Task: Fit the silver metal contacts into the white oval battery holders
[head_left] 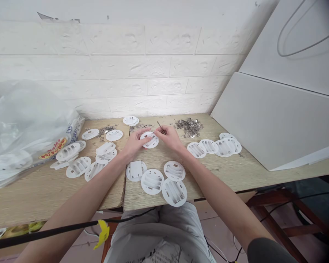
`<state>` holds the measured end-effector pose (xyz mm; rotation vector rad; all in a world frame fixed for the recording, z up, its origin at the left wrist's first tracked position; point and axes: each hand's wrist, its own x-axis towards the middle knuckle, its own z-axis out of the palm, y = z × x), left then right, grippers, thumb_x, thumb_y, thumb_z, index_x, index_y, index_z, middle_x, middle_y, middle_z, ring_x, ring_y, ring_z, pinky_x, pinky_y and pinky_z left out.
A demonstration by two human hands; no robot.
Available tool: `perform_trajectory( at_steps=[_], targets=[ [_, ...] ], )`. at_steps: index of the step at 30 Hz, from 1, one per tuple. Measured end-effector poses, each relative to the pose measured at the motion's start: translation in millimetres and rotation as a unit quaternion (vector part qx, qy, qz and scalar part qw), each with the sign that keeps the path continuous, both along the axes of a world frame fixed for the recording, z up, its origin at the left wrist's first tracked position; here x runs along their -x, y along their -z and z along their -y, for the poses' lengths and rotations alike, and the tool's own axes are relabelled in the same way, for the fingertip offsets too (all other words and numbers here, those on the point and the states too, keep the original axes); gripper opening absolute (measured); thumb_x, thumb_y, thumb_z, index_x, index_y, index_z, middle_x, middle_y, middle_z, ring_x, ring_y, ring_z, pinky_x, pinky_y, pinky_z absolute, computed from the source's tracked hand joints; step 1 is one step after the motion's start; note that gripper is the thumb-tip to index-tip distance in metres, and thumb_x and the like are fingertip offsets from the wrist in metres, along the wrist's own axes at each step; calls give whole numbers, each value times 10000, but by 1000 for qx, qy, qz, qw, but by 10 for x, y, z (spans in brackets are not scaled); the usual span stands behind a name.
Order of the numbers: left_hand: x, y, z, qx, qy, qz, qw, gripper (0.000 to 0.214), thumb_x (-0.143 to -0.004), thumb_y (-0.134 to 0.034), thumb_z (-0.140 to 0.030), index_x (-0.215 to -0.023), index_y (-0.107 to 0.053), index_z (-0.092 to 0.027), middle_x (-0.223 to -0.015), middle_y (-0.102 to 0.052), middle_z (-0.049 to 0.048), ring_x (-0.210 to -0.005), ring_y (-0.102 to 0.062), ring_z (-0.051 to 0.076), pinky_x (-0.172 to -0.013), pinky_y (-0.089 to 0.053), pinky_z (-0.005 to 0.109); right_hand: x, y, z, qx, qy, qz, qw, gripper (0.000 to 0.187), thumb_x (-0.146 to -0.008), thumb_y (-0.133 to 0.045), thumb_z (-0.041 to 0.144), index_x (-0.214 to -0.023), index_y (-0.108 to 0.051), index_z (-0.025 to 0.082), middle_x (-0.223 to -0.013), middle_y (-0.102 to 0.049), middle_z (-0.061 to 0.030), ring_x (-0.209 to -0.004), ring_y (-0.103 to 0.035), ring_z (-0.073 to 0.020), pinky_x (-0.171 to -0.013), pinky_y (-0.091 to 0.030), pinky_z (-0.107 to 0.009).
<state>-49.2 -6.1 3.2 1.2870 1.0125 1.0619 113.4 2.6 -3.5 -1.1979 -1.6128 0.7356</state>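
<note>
My left hand grips the left rim of a round white plastic battery holder lying on the wooden table. Over the holder's right side, my right hand pinches a thin metal tool, fingers closed round it. Its tip points up and away, just above the holder. A pile of small metal contacts lies to the right of that hand.
Several more white holders lie in front of me, to the left and in a row at the right. A clear plastic bag fills the left. A large white panel leans at the right.
</note>
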Motion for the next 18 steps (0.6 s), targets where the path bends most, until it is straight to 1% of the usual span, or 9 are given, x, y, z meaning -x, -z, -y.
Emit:
perform_trajectory(
  at_steps=[3, 6, 9, 13, 15, 18],
  targets=[
    [1, 12, -14, 33, 42, 84, 995, 553, -591, -797, -192, -1125, -657, -173, -906, -677, 57, -701, -587, 121, -545, -459, 208, -30, -5, -19, -6, 26, 7, 1000, 167, -741, -565, 315, -712, -593, 154, -685, -614, -10, -622, -520, -124, -602, -411, -253],
    [3, 29, -27, 25, 85, 132, 987, 493, -607, -795, -181, -1084, -670, -167, -1006, -679, 73, -850, -611, 147, -686, -500, 241, -61, -14, -37, -14, 34, 6, 999, 167, -748, -554, 307, -724, -608, 151, -689, -625, -12, -619, -533, -125, -617, -425, -256],
    [6, 43, -30, 2, 100, 112, 989, 500, -633, -791, -224, -1113, -659, -182, -1092, -675, 81, -976, -611, 185, -787, -506, 278, -79, -27, -40, -21, 46, 19, 999, 150, -750, -549, 285, -719, -614, 154, -685, -636, -9, -616, -542, -126, -628, -431, -257],
    [-1, 47, -12, -40, 74, 48, 995, 609, -590, -820, -234, -1170, -634, -209, -1198, -654, 73, -1148, -563, 225, -949, -469, 324, -71, -46, -20, -30, 53, 59, 996, 105, -748, -558, 231, -696, -615, 159, -693, -654, -16, -636, -563, -131, -635, -426, -253],
    [-11, 44, 2, -54, 64, 29, 996, 643, -570, -831, -240, -1179, -629, -201, -1219, -646, 79, -1171, -555, 235, -989, -450, 340, -54, -47, -6, -28, 56, 73, 995, 94, -749, -557, 208, -684, -606, 162, -694, -659, -20, -635, -568, -130, -623, -420, -249],
    [-26, 44, 17, -61, 58, 18, 996, 681, -559, -838, -265, -1199, -618, -185, -1191, -659, 97, -1131, -582, 251, -977, -465, 369, -22, -28, 5, -27, 62, 81, 994, 92, -752, -554, 199, -673, -590, 167, -704, -668, -23, -636, -573, -131, -617, -419, -248]
  ],
)
